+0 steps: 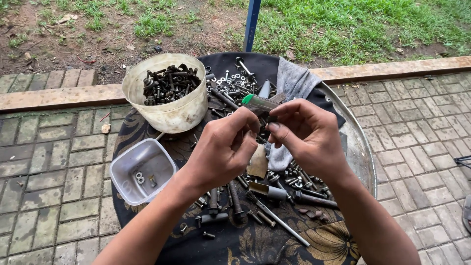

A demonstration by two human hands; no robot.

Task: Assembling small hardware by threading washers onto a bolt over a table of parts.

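Observation:
My left hand (223,147) and my right hand (306,135) meet above a round metal tray (360,152) covered with a dark patterned cloth (245,243). Both hands pinch a small tool with a green end (257,101), its metal part running between the fingertips. Beneath them lies a heap of dark bolts, nuts and washers (274,189). A long threaded rod (277,216) lies near the front of the heap.
A cream plastic bucket (169,115) of black bolts stands at the back left. A small clear square tub (142,172) with a few washers sits left of my left wrist. A grey rag (294,81) lies at the back. Brick paving surrounds the tray; a blue pole (252,22) rises behind.

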